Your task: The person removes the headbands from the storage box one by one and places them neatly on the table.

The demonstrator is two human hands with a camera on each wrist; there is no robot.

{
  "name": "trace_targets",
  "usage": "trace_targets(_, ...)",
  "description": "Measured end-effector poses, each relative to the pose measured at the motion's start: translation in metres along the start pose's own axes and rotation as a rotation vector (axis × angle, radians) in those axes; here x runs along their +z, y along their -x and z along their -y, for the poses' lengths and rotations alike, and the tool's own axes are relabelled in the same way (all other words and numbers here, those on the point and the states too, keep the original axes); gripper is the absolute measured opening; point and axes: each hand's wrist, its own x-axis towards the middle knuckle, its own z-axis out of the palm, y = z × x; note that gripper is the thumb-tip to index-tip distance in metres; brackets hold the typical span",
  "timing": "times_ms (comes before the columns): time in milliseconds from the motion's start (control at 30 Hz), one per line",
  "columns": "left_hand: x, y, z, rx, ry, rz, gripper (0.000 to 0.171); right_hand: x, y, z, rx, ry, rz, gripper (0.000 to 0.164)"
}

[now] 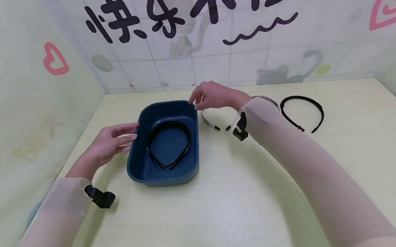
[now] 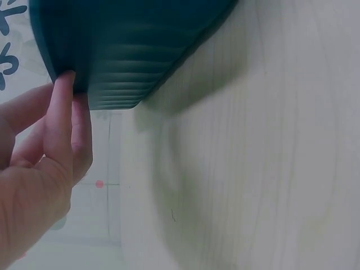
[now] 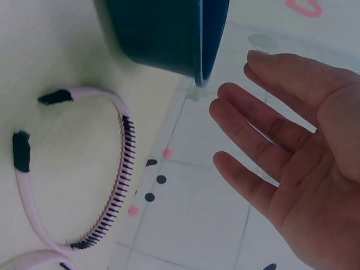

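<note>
A dark blue plastic bin (image 1: 198,166) stands on the table, left of centre. Inside it lies a glossy black headband (image 1: 149,139), its ends toward me. My left hand (image 1: 113,141) is at the bin's left side, fingers extended and fingertips right at the rim; the left wrist view shows this hand (image 2: 48,146) against the ribbed outer wall. Over the bin's far right corner is my right hand (image 1: 213,95), its fingertips close to the rim. In the right wrist view that hand (image 3: 292,129) has spread, loosely bent fingers and nothing in its palm.
Right of the bin lies a pale pink headband (image 3: 125,107) with dark comb teeth and black end caps. A second toothed headband (image 1: 267,99) is partly hidden by my right sleeve. Farther right sits a black textured headband (image 1: 300,98). A printed wall covering (image 1: 194,71) borders the table's back.
</note>
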Motion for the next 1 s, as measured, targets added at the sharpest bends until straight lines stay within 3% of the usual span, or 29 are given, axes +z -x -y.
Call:
trace_targets(233,0.0,0.002,0.0,-0.005,0.038,0.004,0.061,0.014,-0.023,0.022,-0.079,0.027,0.032,0.028)
trace_targets(500,0.0,0.001,0.001,-0.004,0.05,0.002,0.061,0.024,-0.042,0.04,-0.092,0.03,0.056,0.027)
trace_targets(1000,-0.001,0.0,0.003,0.009,0.051,0.003,0.062,0.035,-0.068,0.039,0.061,0.05,0.104,0.03)
